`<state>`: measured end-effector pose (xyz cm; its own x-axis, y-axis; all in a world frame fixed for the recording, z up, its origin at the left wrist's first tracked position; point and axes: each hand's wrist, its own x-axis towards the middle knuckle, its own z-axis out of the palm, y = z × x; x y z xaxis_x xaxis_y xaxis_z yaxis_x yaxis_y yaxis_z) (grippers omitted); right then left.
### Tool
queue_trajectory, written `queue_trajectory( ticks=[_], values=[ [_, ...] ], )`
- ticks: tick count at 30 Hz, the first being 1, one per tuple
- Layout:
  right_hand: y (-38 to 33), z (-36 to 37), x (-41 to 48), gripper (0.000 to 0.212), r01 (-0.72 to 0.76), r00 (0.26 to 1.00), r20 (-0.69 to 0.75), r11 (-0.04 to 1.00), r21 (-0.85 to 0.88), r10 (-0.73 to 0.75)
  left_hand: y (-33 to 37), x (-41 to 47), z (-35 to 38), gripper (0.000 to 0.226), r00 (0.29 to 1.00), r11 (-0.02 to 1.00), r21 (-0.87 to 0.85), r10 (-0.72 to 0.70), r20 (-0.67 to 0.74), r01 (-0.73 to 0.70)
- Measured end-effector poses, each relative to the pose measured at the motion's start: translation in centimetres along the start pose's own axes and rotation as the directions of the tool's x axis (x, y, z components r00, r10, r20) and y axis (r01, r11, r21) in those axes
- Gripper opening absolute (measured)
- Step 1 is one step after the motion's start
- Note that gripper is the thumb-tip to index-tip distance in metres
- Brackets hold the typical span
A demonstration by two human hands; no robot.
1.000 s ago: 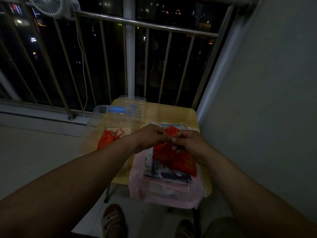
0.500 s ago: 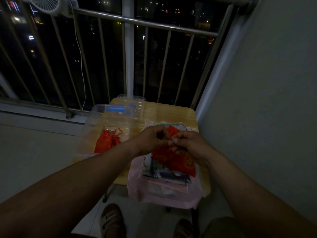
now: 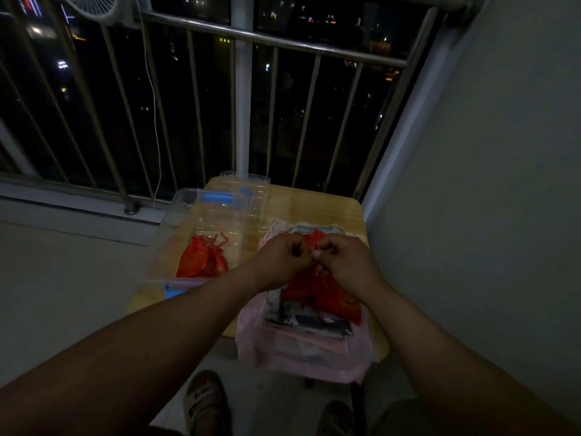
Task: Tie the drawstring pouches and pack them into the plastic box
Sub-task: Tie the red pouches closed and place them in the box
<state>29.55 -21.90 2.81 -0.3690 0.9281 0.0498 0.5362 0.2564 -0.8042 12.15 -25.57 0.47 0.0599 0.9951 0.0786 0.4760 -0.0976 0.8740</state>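
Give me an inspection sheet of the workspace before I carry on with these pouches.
Surface: small wooden table, by the railing.
Job's things: clear plastic box open at the table's left, two red pouches inside; held pouch between the hands; red pile beneath them, count unclear.
Clutter: pink bags with printed sheets overhang the near edge; clear lid behind the box.
Grippers: left hand and right hand both pinch the held pouch's neck.
Cables: white cable hangs from a fan on the railing.
Surroundings: metal railing, night outside; grey wall at right.
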Motion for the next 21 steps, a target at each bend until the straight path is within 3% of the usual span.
queue_trajectory(
  ticks=[4,8,12,16,21],
  values=[
    [0.2,0.5,0.0,0.007,0.036,0.999,-0.037,0.997,-0.061,-0.039,0.1,-0.1,0.3,0.01,1.0,1.0,-0.029,-0.009,0.001,0.009],
    [0.1,1.0,-0.1,0.007,0.067,0.995,-0.064,0.994,-0.084,-0.073,0.1,-0.1,0.2,0.022,0.999,0.995,-0.083,-0.048,-0.015,0.047],
    [0.1,1.0,-0.1,0.007,0.074,0.996,-0.048,0.996,-0.045,-0.077,0.3,-0.4,-0.5,0.024,0.99,0.969,-0.213,-0.113,0.079,0.127],
    [0.1,0.8,-0.1,0.005,0.05,0.999,-0.022,0.998,0.032,-0.05,0.2,-0.3,-1.2,0.007,0.971,0.934,-0.287,-0.169,0.167,0.212],
    [0.4,0.9,-0.2,0.009,0.033,0.999,0.01,0.996,0.078,-0.034,-0.4,-0.6,-1.1,0.005,0.954,0.879,-0.391,-0.194,0.227,0.272]
  ],
)
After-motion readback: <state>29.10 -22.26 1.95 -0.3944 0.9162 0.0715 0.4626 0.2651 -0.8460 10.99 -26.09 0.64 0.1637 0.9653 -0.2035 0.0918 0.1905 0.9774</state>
